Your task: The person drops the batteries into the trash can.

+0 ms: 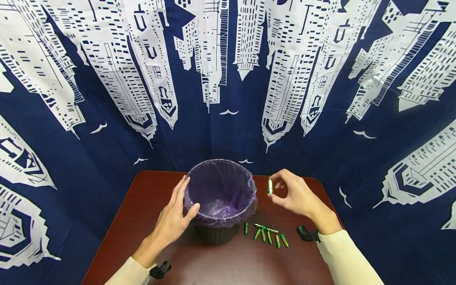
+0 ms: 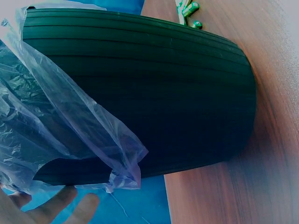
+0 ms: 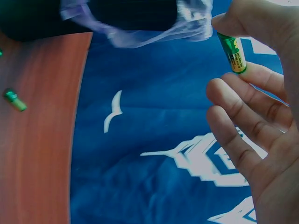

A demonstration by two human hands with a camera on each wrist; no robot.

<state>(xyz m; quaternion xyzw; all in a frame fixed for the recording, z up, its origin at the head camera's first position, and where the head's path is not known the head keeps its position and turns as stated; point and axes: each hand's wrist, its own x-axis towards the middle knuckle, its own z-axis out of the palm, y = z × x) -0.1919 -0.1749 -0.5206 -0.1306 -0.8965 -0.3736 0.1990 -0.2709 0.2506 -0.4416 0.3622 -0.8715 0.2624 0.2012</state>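
The person stood at a reddish-brown table (image 1: pixel 142 198) with a dark ribbed bin (image 1: pixel 215 235) upright on it. A thin purple liner (image 1: pixel 244 215) covered the inside of the bin and folded out over the rim, hanging loosely down the outer wall. I could see down into the mouth, where the film bunched up in pale creases.

The left hand (image 1: pixel 172 217) rested against the left side of the rim, its fingers extended and apart, the thumb set at the near edge over the liner. It was open rather than clenched.

The right hand (image 1: pixel 295 194) was raised to the right of the bin, clear of the rim, pinching one small green battery (image 1: pixel 270 186) between thumb and forefinger. The battery stood roughly on end there, and the other fingers were loosely bent and held nothing.

More batteries (image 1: pixel 269 237) of the same green sort lay on the table just right of the bin. Most sat close together, a couple touching end to side; one lay a little apart, nearer the bin, and another showed only partly beside the liner.

Pale sleeves (image 1: pixel 350 257) covered both forearms. Beyond the table hung a dark blue cloth (image 1: pixel 213 134) printed with white buildings, upside down, and white birds.
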